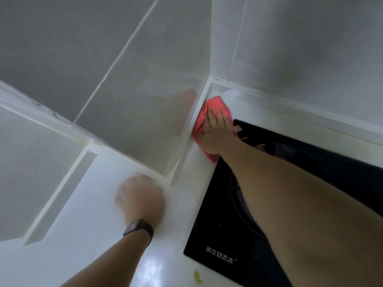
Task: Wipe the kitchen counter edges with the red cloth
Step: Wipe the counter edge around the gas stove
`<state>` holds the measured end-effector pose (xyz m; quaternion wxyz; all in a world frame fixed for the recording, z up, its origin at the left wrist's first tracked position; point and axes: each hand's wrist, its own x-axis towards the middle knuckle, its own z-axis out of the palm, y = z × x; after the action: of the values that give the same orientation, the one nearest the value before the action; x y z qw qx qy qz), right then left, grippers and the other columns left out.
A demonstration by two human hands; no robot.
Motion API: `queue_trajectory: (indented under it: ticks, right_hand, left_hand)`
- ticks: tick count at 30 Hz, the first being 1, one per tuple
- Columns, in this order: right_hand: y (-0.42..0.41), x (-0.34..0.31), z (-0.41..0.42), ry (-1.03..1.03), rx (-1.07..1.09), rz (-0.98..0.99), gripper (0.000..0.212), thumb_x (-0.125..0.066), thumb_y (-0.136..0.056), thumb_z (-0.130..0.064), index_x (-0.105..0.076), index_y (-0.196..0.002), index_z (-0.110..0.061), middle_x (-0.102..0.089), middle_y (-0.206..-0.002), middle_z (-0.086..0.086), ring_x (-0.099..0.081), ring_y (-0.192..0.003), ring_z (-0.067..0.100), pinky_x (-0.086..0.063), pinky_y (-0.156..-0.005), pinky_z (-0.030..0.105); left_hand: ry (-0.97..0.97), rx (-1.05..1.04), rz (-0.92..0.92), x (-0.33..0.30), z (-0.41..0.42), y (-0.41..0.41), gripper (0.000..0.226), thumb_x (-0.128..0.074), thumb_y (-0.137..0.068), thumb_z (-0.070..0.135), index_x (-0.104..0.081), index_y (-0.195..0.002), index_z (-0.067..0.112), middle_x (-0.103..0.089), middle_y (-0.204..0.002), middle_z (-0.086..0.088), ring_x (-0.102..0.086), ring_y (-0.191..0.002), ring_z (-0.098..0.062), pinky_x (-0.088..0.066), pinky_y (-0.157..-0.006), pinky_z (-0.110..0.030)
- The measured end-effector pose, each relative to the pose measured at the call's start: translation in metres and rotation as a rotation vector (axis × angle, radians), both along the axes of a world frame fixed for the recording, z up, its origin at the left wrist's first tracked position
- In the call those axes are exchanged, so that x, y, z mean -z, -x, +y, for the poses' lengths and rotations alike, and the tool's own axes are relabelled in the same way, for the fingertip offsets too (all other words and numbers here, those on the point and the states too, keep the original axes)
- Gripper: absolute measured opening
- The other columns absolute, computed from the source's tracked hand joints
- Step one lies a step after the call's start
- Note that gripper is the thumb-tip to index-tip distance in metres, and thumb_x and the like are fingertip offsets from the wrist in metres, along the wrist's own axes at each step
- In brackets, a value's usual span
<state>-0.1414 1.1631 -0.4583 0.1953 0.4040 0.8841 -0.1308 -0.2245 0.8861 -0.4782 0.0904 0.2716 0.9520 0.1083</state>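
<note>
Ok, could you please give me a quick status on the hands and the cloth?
Right hand flat on crumpled red cloth, pressing it against the white counter's back corner. Left hand resting on counter. Black glass hob beside cloth.

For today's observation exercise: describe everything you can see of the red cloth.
The red cloth is pinkish-red, soft-looking fabric, crumpled into a bunch. It lies on the white counter in the corner, against the raised strip below the wall tiles and overlapping the black hob's edge. The right hand presses on it with fingers spread, hiding its middle.
</note>
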Motion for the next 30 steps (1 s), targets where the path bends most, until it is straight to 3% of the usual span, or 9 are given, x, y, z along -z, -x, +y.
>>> queue_trajectory:
  ticks: [10, 15, 21, 26, 30]
  right_hand:
    - [-0.020, -0.016, -0.134, 0.189, -0.040, 0.000, 0.073, -0.013, -0.108, -0.045, 0.019, -0.159, -0.002, 0.032, -0.165, 0.018, 0.030, -0.153, 0.038, 0.017, -0.125, 0.052]
    - [-0.030, -0.018, -0.186, 0.151, -0.067, 0.046, 0.075, -0.018, -0.108, -0.043, 0.017, -0.157, 0.003, 0.028, -0.166, 0.021, 0.026, -0.154, 0.039, 0.021, -0.124, 0.049]
    - [-0.043, 0.001, -0.172, -0.014, -0.098, 0.220, 0.071, -0.020, -0.103, -0.043, -0.029, -0.159, 0.001, -0.022, -0.168, 0.023, -0.010, -0.159, 0.034, -0.003, -0.130, 0.047]
    - [-0.012, 0.003, -0.114, -0.068, 0.027, 0.213, 0.068, -0.023, -0.106, -0.039, -0.018, -0.162, -0.001, -0.008, -0.171, 0.019, 0.000, -0.160, 0.032, 0.006, -0.129, 0.044]
    - [0.002, 0.006, -0.057, -0.061, 0.129, 0.271, 0.069, -0.022, -0.104, -0.039, -0.012, -0.164, -0.007, -0.004, -0.173, 0.010, 0.002, -0.160, 0.027, 0.005, -0.129, 0.043]
  left_hand:
    - [-0.020, 0.038, -0.008, -0.010, 0.003, -0.001, 0.028, -0.050, -0.087, 0.024, -0.047, -0.115, 0.017, -0.044, -0.123, -0.010, -0.033, -0.121, -0.034, -0.028, -0.104, -0.053]
    - [-0.002, 0.056, -0.023, -0.014, 0.000, -0.001, 0.034, -0.046, -0.088, 0.030, -0.046, -0.120, 0.018, -0.043, -0.124, -0.008, -0.032, -0.122, -0.033, -0.028, -0.106, -0.051]
    - [-0.011, 0.062, -0.038, -0.012, -0.002, -0.001, 0.031, -0.049, -0.091, 0.028, -0.048, -0.119, 0.018, -0.044, -0.126, -0.008, -0.033, -0.123, -0.033, -0.028, -0.108, -0.051]
    - [-0.026, 0.042, -0.051, -0.011, -0.001, 0.000, 0.027, -0.048, -0.091, 0.026, -0.047, -0.117, 0.019, -0.043, -0.125, -0.005, -0.032, -0.123, -0.033, -0.028, -0.109, -0.050]
    - [-0.028, 0.037, -0.027, -0.004, -0.001, 0.002, 0.025, -0.048, -0.090, 0.024, -0.047, -0.115, 0.020, -0.042, -0.123, -0.004, -0.032, -0.123, -0.032, -0.028, -0.108, -0.050]
